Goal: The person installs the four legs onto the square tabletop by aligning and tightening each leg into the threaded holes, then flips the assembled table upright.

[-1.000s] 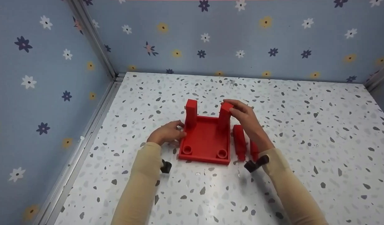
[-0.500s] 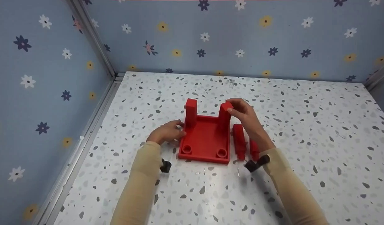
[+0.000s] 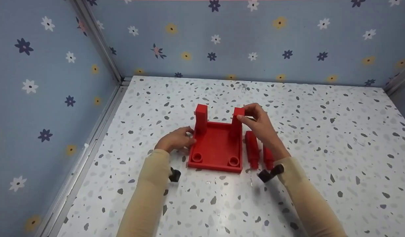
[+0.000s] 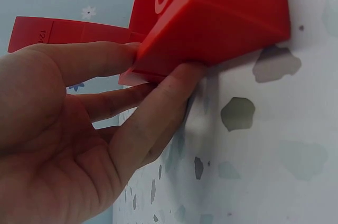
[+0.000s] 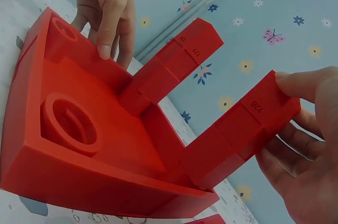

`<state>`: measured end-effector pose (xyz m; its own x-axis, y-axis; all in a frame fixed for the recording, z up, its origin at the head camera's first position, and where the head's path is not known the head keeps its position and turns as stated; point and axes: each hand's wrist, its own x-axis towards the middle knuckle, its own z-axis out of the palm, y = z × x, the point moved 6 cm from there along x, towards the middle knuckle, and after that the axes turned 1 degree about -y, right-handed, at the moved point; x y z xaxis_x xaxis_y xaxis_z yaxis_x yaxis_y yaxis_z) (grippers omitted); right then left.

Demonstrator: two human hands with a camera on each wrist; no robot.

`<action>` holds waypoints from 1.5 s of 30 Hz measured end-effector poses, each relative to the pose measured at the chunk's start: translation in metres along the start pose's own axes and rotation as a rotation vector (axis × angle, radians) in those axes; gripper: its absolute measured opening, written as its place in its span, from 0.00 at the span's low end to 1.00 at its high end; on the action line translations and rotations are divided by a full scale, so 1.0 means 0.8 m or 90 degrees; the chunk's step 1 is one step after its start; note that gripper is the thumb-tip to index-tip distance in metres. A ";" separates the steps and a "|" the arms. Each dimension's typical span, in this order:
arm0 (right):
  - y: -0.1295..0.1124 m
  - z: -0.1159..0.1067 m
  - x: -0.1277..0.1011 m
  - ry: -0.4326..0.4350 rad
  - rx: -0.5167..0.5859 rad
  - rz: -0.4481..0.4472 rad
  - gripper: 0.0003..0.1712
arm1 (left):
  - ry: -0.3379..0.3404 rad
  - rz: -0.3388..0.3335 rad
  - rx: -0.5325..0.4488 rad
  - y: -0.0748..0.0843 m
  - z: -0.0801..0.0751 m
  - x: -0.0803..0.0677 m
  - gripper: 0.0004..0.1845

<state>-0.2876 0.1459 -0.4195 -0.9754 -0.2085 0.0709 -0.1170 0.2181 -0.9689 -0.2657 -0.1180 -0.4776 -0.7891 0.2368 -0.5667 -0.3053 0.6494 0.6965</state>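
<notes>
head view: a red square base point(image 3: 216, 148) lies flat on the speckled table point(image 3: 321, 131), near its middle, with a raised rim and two round sockets at its near corners. two red posts stand upright at its far corners, the left post point(image 3: 201, 118) and the right post point(image 3: 237, 120). the left hand point(image 3: 176, 140) rests against the base's left edge, fingers fairly straight, pressing rather than clenching. the right hand point(image 3: 260, 123) pinches the top of the right post between thumb and fingers. just right of the base two loose red pegs point(image 3: 252, 148) lie on the table, partly under the right wrist. black wrist mounts show near each sleeve. blue flowered walls point(image 3: 41, 82) stand behind and left of the base.

left wrist view: the base point(image 4: 211, 23) fills the top, its corner down on the table point(image 4: 274, 155). the left hand point(image 4: 79, 139) has straight fingers point(image 4: 158, 113) laid along the base's side and lower edge, touching it, not wrapped round it.

right wrist view: the base point(image 5: 90, 150) shows one round socket close up. both posts rise from it and bear small raised numbers. the right hand point(image 5: 303, 145) grasps the end of the nearer post point(image 5: 248, 129), thumb on top and fingers below. beyond the base, the left hand point(image 5: 105, 7) has its fingertips on the far rim.
</notes>
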 end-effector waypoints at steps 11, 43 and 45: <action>-0.003 0.001 -0.002 0.034 -0.064 -0.031 0.26 | -0.001 0.010 -0.007 0.001 0.001 -0.001 0.23; -0.012 0.007 -0.002 0.088 -0.156 -0.127 0.26 | 0.022 -0.008 0.044 0.008 0.001 -0.006 0.24; -0.011 0.007 -0.002 0.090 -0.146 -0.122 0.26 | 0.022 -0.010 0.042 0.008 0.001 -0.006 0.24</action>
<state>-0.2838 0.1389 -0.4128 -0.9459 -0.1351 0.2950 -0.3245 0.4004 -0.8570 -0.2636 -0.1145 -0.4710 -0.8030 0.2016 -0.5608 -0.2826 0.6997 0.6562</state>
